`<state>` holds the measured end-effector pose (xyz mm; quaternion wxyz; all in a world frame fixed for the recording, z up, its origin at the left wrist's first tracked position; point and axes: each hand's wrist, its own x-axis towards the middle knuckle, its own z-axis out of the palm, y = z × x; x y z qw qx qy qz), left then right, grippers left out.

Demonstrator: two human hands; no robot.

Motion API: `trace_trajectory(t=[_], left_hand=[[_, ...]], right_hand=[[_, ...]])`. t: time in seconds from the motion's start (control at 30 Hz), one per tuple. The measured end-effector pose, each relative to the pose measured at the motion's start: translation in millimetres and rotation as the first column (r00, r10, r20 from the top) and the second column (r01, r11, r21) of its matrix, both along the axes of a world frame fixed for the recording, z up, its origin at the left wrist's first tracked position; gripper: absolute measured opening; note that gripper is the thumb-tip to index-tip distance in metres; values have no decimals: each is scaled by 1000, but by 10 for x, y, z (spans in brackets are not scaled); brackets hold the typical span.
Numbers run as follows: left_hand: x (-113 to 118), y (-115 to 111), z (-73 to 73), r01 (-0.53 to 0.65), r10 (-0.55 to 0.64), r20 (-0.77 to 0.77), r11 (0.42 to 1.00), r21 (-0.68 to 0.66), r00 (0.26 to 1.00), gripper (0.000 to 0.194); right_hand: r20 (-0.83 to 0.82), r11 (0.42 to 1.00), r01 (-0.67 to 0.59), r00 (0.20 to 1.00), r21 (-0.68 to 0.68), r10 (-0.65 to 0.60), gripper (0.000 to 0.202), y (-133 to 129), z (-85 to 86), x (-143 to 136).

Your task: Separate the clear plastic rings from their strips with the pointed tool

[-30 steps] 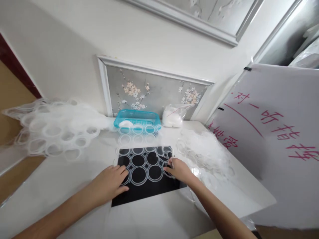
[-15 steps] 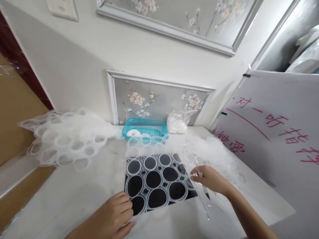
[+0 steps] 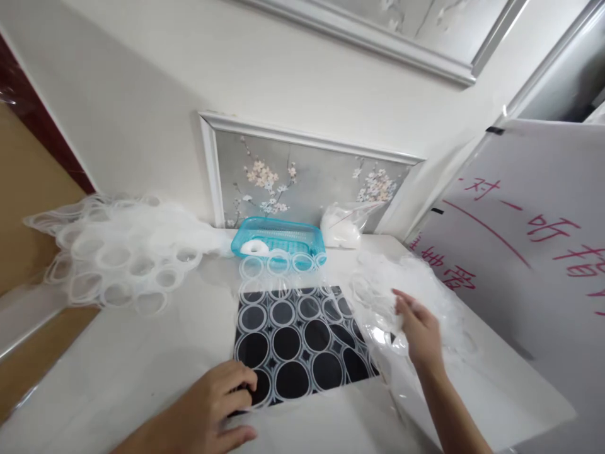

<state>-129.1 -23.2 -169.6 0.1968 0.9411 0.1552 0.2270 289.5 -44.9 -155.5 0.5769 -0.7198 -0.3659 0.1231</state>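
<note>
A clear plastic sheet of joined white-rimmed rings (image 3: pixel 286 343) lies over a black board (image 3: pixel 306 364). My left hand (image 3: pixel 224 403) rests at the board's near left corner, fingers bent and apart from the thumb, nothing held. My right hand (image 3: pixel 420 331), partly blurred, is closed with fingertips pinched on the sheet's clear right part (image 3: pixel 385 343), which is wrinkled and shiny there. Right beside that hand spreads a heap of thin, see-through ringed film (image 3: pixel 425 284). The ring sheet's far end reaches the front of a blue plastic basket (image 3: pixel 319 236).
Cut-out ring film is heaped (image 3: pixel 113 255) on the table's left. Inside the basket lies a white ring-shaped roll (image 3: pixel 255 247). A clear bag with white contents (image 3: pixel 343 228) stands against the wall. A whiteboard with red writing (image 3: pixel 534 252) borders the right side.
My right hand has moved right and slightly farther away, drawing the sheet's clear part with it. My left fingers have loosened at the corner. The camera view has shifted a little.
</note>
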Motion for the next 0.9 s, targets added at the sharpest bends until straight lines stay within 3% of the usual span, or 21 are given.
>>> trace_trajectory(t=[0.07,0.13,0.27,0.33,0.4,0.47,0.53,0.73,0.9], left_hand=[[-56,94,-31,-59,58,54,998,19,997,22],[-77,289,-28,-169,164,69,984,63,984,28],[6,1063,56,-426,443,-33,878,221,896,37],[78,1537,115,-420,499,-131,822,383,857,47],[142,1940,169,-407,521,-172,799,443,836,56],[188,2204,197,-398,545,-196,774,493,815,57],[213,2327,185,-385,568,-208,742,549,796,63],[297,2396,75,-396,635,-176,649,650,752,78],[553,2494,135,-509,702,-110,606,612,704,64]], right_hand=[[33,957,-234,969,-171,243,44,214,-38,-13],[64,870,-374,908,-322,414,47,495,-59,-54],[104,769,-460,826,-445,554,48,1154,-49,-248],[100,740,-506,792,-443,602,41,1424,-30,-386],[126,738,-523,773,-427,621,39,1570,-3,-516],[174,767,-509,777,-391,605,39,1563,32,-598],[237,799,-491,778,-347,581,35,1422,62,-606],[429,832,-423,717,-358,549,22,947,84,-328],[403,850,-333,769,-408,495,24,1149,201,-173]])
